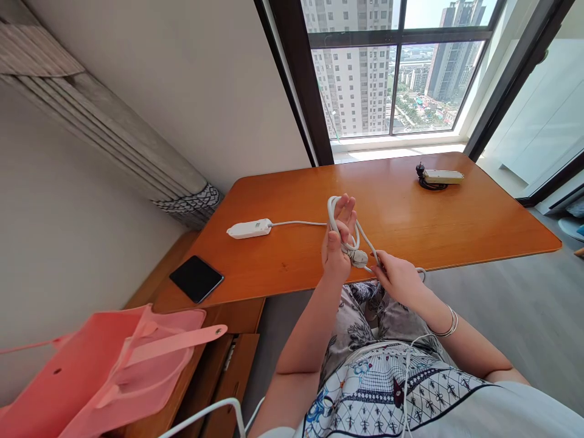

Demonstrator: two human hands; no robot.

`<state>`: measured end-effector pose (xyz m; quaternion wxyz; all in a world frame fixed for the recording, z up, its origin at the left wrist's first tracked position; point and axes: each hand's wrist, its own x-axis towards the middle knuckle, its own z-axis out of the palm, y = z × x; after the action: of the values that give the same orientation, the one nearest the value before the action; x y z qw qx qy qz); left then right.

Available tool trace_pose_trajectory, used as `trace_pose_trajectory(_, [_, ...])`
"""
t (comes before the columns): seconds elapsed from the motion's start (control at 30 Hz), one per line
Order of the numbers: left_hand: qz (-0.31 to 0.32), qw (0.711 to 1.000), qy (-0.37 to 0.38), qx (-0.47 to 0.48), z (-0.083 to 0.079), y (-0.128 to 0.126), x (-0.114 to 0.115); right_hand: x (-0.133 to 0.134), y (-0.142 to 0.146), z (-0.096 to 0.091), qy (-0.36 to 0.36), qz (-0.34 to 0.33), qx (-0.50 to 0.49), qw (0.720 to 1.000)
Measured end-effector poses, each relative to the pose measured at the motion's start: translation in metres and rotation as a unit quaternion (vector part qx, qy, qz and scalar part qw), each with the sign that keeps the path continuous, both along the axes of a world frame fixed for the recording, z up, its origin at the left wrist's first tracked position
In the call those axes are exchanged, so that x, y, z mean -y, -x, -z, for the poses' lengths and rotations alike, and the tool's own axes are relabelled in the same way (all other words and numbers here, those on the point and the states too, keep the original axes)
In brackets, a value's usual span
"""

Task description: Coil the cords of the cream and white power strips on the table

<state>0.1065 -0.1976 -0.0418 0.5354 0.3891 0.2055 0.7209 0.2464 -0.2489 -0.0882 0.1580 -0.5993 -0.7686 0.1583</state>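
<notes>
Loops of a white power cord hang around my left hand, which is raised over the table's front edge with its fingers pointing up. The cord's grey-white plug rests against the palm side, near the wrist. My right hand pinches a stretch of the same cord just to the right of the plug, and a short loop shows behind that hand. From the left hand the cord runs left to a white power strip lying on the brown wooden table.
A second power strip with a coiled black cord lies at the table's back right. At the left edge sits a black tablet. A pink bag stands at lower left. Beyond the table is a window.
</notes>
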Motion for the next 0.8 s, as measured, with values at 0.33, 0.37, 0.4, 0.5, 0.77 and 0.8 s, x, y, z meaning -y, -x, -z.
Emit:
trace_pose_trajectory(0.33, [-0.015, 0.997, -0.071, -0.037, -0.012, 0.010, 0.004, -0.005, -0.003, -0.006, -0.010, -0.008, 0.093, 0.996])
trace_pose_trajectory(0.37, [-0.027, 0.994, -0.098, -0.046, -0.016, 0.012, 0.004, -0.006, -0.004, -0.008, 0.000, 0.000, 0.101, 0.995])
trace_pose_trajectory(0.4, [-0.043, 0.990, -0.124, -0.054, -0.021, 0.015, 0.005, -0.006, -0.006, -0.010, 0.010, 0.010, 0.108, 0.994])
trace_pose_trajectory(0.5, [-0.087, 0.975, -0.190, -0.071, -0.036, 0.023, 0.007, -0.007, -0.015, -0.017, 0.038, 0.041, 0.106, 0.993])
trace_pose_trajectory(0.77, [-0.154, 0.947, -0.273, -0.074, -0.058, 0.048, 0.011, -0.002, -0.050, -0.028, 0.133, -0.059, 0.082, 0.986])
trace_pose_trajectory(0.8, [-0.164, 0.945, -0.276, -0.067, -0.061, 0.052, 0.011, 0.000, -0.054, -0.028, 0.140, -0.079, 0.087, 0.983])
